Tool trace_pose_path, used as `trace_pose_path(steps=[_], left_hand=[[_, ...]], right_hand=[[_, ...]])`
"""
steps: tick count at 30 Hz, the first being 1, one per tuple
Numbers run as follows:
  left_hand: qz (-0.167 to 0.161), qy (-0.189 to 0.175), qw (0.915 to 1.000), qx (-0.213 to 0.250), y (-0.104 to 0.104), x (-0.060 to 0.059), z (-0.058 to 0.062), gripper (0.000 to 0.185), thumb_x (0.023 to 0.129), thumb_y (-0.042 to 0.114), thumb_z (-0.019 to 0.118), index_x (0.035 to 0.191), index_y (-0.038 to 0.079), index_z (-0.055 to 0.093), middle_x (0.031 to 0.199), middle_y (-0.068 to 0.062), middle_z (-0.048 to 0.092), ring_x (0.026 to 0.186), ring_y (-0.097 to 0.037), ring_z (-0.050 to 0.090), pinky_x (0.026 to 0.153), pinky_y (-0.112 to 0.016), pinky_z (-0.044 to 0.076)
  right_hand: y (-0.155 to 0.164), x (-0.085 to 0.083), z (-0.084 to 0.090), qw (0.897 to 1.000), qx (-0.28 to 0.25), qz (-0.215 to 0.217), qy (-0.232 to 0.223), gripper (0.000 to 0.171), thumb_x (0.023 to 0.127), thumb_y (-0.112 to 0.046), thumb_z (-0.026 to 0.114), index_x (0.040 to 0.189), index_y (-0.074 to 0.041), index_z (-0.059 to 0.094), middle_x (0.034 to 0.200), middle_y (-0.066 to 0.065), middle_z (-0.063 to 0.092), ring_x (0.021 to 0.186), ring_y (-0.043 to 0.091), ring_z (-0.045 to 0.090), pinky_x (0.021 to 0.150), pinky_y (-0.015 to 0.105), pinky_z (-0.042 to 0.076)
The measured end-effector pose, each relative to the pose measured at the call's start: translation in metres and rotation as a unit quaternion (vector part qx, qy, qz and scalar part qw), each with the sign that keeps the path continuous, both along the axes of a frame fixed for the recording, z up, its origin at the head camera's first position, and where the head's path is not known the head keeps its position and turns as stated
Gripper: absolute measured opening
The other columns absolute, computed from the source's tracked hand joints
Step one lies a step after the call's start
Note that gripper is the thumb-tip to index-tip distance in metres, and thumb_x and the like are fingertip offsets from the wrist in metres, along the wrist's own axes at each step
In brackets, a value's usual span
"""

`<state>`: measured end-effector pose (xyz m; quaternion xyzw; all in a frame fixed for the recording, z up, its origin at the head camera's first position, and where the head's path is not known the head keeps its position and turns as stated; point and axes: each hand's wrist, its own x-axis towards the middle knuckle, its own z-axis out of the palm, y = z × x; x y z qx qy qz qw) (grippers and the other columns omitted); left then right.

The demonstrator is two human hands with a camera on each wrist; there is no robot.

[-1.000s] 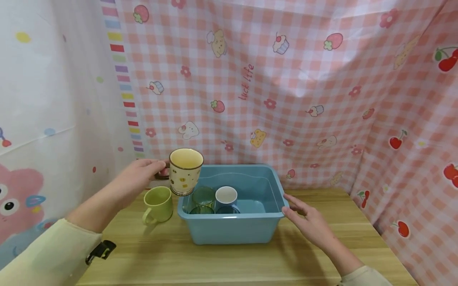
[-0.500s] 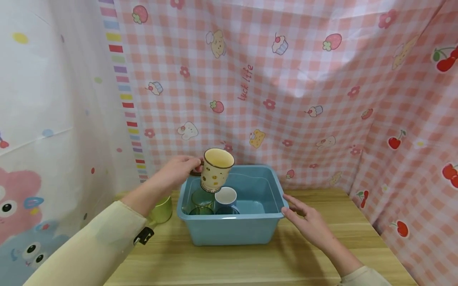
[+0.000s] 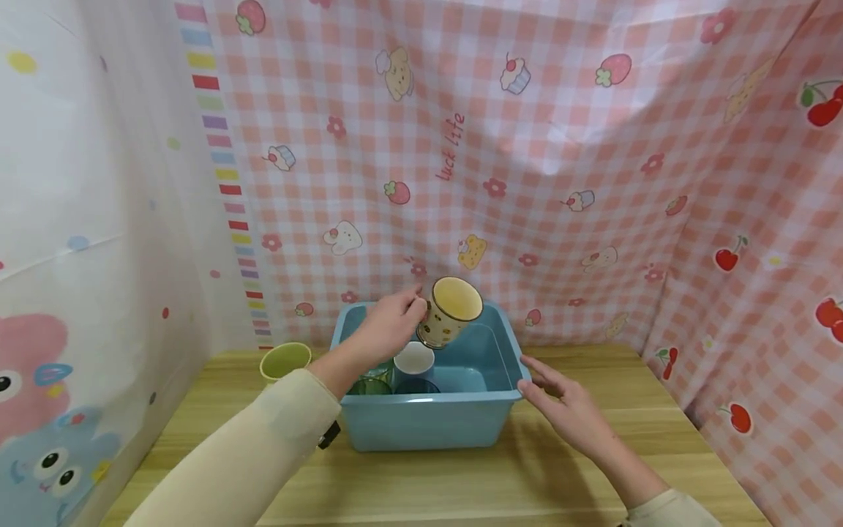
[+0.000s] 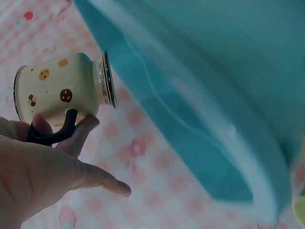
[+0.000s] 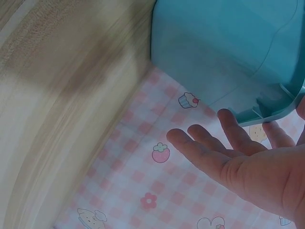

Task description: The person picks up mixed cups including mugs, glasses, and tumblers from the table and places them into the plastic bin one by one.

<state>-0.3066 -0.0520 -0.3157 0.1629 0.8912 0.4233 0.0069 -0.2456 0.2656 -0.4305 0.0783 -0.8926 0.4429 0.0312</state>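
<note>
By its dark handle, my left hand (image 3: 388, 326) holds a cream mug (image 3: 441, 327) with cookie prints and a yellow inside. The mug tilts to the right above the blue plastic basin (image 3: 428, 424). In the left wrist view, fingers curl round the mug's handle (image 4: 57, 136). My right hand (image 3: 568, 408) touches the basin's right rim with thumb and fingertips, its fingers fairly straight in the right wrist view. Inside the basin's left half stand a white cup (image 3: 413, 359), a dark blue glass (image 3: 416, 386) and green glasses (image 3: 371, 386), partly hidden by my left forearm.
A light green mug (image 3: 285, 361) stands on the wooden table (image 3: 461, 483) left of the basin, partly behind my left sleeve. A pink checked cloth (image 3: 560, 241) hangs behind the table, and a white printed cloth (image 3: 132, 219) hangs at the left.
My left hand has carried the cream mug rightward from the basin's left end to above its middle, and the mug tilts more. The right hand stays at the rim.
</note>
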Motion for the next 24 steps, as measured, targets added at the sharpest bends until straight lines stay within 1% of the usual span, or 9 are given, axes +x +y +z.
trace_pose_path(steps=[1, 3, 5, 8, 17, 19, 21, 23, 24], left_hand=[[0.003, 0.007, 0.9999, -0.008, 0.005, 0.000, -0.003, 0.040, 0.114, 0.029, 0.037, 0.105, 0.008, 0.070, 0.173, -0.003, 0.039, 0.146, -0.033, 0.055, 0.130, -0.070, 0.020], [0.002, 0.017, 0.9997, -0.019, 0.015, -0.001, -0.010, 0.040, 0.115, 0.028, 0.038, 0.087, 0.010, 0.061, 0.174, -0.004, 0.039, 0.133, -0.036, 0.063, 0.127, -0.079, 0.005], [-0.003, 0.018, 0.9995, -0.025, 0.024, -0.001, -0.016, 0.043, 0.115, 0.027, 0.038, 0.079, 0.011, 0.053, 0.175, -0.005, 0.037, 0.104, -0.034, 0.068, 0.126, -0.081, 0.004], [-0.011, 0.009, 0.9997, -0.021, 0.033, -0.001, -0.025, 0.045, 0.116, 0.027, 0.037, 0.076, 0.013, 0.051, 0.176, -0.005, 0.034, 0.076, -0.028, 0.058, 0.126, -0.080, 0.002], [-0.020, -0.031, 0.9993, 0.000, 0.043, -0.001, -0.045, 0.050, 0.117, 0.030, 0.035, 0.072, 0.013, 0.049, 0.177, -0.006, 0.031, 0.068, -0.029, 0.057, 0.128, -0.078, 0.000], [-0.021, -0.041, 0.9989, 0.007, 0.043, -0.002, -0.048, 0.049, 0.117, 0.029, 0.035, 0.074, 0.010, 0.051, 0.177, -0.005, 0.031, 0.066, -0.028, 0.055, 0.128, -0.078, 0.002], [-0.027, -0.060, 0.9978, 0.014, 0.042, -0.003, -0.051, 0.048, 0.117, 0.028, 0.035, 0.081, 0.005, 0.057, 0.177, -0.005, 0.032, 0.059, -0.023, 0.049, 0.125, -0.068, 0.031], [-0.034, -0.084, 0.9955, 0.027, 0.040, -0.005, -0.054, 0.044, 0.116, 0.027, 0.035, 0.096, 0.002, 0.066, 0.177, -0.005, 0.033, 0.054, -0.019, 0.040, 0.098, -0.053, 0.053], [-0.039, -0.095, 0.9942, 0.032, 0.039, -0.006, -0.056, 0.043, 0.116, 0.026, 0.035, 0.102, 0.001, 0.067, 0.176, -0.004, 0.034, 0.054, -0.018, 0.037, 0.082, -0.046, 0.052]], right_hand=[[0.000, 0.000, 0.000, 1.000, -0.002, 0.001, 0.001, 0.059, 0.108, -0.051, 0.060, 0.161, -0.027, 0.050, 0.142, 0.017, 0.071, 0.135, 0.038, 0.065, 0.104, 0.056, 0.058], [0.000, 0.000, 0.000, 1.000, -0.004, 0.000, -0.001, 0.059, 0.108, -0.051, 0.060, 0.161, -0.027, 0.050, 0.142, 0.017, 0.071, 0.135, 0.038, 0.064, 0.104, 0.056, 0.058], [0.000, 0.000, 0.000, 1.000, -0.004, -0.002, -0.003, 0.059, 0.108, -0.051, 0.060, 0.161, -0.028, 0.050, 0.142, 0.017, 0.071, 0.136, 0.038, 0.064, 0.104, 0.057, 0.058], [0.000, 0.000, 0.000, 1.000, -0.004, -0.001, -0.008, 0.060, 0.108, -0.052, 0.059, 0.162, -0.028, 0.049, 0.144, 0.017, 0.070, 0.136, 0.038, 0.064, 0.104, 0.058, 0.058], [-0.001, 0.001, 0.001, 1.000, -0.005, -0.003, -0.007, 0.059, 0.108, -0.050, 0.061, 0.161, -0.028, 0.050, 0.143, 0.016, 0.070, 0.134, 0.035, 0.066, 0.103, 0.055, 0.059], [-0.001, 0.002, 0.002, 1.000, -0.006, -0.002, -0.011, 0.059, 0.108, -0.050, 0.061, 0.162, -0.028, 0.049, 0.144, 0.017, 0.070, 0.134, 0.035, 0.066, 0.104, 0.055, 0.058], [-0.002, 0.002, 0.002, 1.000, -0.005, -0.003, -0.014, 0.059, 0.108, -0.049, 0.061, 0.162, -0.028, 0.049, 0.145, 0.018, 0.069, 0.134, 0.035, 0.066, 0.104, 0.056, 0.058], [-0.002, 0.002, 0.002, 1.000, -0.003, -0.002, -0.017, 0.059, 0.108, -0.049, 0.060, 0.162, -0.028, 0.048, 0.145, 0.018, 0.069, 0.134, 0.035, 0.066, 0.105, 0.057, 0.057], [-0.002, 0.002, 0.003, 1.000, -0.002, -0.001, -0.018, 0.059, 0.108, -0.049, 0.060, 0.162, -0.028, 0.048, 0.146, 0.018, 0.068, 0.134, 0.035, 0.066, 0.106, 0.058, 0.057]])
